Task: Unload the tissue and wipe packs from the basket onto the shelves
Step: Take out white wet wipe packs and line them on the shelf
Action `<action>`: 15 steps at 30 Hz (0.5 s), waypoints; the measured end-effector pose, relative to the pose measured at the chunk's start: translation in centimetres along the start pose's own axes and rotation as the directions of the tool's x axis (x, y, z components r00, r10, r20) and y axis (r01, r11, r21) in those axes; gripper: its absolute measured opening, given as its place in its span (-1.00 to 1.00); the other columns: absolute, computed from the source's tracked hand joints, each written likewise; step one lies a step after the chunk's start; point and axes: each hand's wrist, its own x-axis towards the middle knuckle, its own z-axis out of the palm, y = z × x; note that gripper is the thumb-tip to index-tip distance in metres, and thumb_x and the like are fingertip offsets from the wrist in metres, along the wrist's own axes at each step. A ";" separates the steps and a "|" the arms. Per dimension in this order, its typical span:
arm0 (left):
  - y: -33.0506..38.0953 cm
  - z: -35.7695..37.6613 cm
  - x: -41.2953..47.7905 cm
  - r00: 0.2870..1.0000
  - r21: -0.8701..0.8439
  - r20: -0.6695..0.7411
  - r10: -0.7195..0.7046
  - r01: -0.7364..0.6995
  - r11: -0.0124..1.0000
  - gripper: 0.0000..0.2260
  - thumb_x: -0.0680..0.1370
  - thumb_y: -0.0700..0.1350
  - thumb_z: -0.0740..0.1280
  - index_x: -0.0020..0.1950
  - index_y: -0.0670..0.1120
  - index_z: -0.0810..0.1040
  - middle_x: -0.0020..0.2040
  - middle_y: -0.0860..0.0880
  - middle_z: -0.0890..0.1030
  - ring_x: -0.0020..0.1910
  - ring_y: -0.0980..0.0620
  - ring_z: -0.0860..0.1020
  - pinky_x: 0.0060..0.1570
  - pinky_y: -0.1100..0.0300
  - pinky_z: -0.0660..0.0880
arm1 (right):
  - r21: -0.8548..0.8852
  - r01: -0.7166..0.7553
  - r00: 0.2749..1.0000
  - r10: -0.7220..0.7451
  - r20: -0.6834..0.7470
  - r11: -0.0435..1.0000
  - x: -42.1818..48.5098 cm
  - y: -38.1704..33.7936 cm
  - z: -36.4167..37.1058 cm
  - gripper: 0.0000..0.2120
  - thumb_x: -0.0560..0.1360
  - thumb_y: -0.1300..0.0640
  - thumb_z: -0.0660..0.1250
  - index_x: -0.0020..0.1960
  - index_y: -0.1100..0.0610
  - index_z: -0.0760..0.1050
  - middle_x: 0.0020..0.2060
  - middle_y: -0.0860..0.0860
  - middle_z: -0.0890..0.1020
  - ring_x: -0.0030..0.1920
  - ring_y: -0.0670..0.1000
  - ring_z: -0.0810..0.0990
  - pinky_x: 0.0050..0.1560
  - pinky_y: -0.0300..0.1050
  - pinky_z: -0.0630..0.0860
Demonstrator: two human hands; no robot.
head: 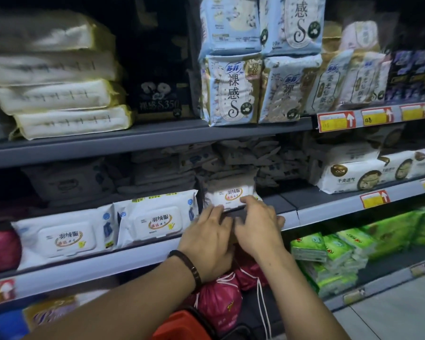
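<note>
Both hands on one wipe pack (232, 196) at the middle shelf (157, 251) lip, beside two matching packs. Left hand (210, 238) lies flat, fingers spread against its front; right hand (258, 224) curls loosely over its edge. Risk: the pack sits near the lip and could tip off if nudged. It's white, soft, with a label and rigid flip lid.

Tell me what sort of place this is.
Most likely a supermarket aisle: tiered metal shelves packed with wipe packs and pad packs, with yellow-and-red price tags clipped along the shelf edges.
</note>
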 end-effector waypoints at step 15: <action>-13.4 9.2 -28.8 0.719 -0.301 0.693 -0.054 0.356 0.884 -0.85 0.60 -0.05 0.39 0.10 -0.04 0.71 0.00 0.05 0.75 -0.05 0.12 0.61 -0.08 0.30 0.43 | 0.062 0.314 0.476 -0.214 0.853 0.947 -18.2 -7.8 13.8 -0.83 0.58 -0.04 0.47 -0.08 0.05 0.64 -0.19 0.00 0.65 -0.16 0.02 0.60 -0.15 -0.19 0.39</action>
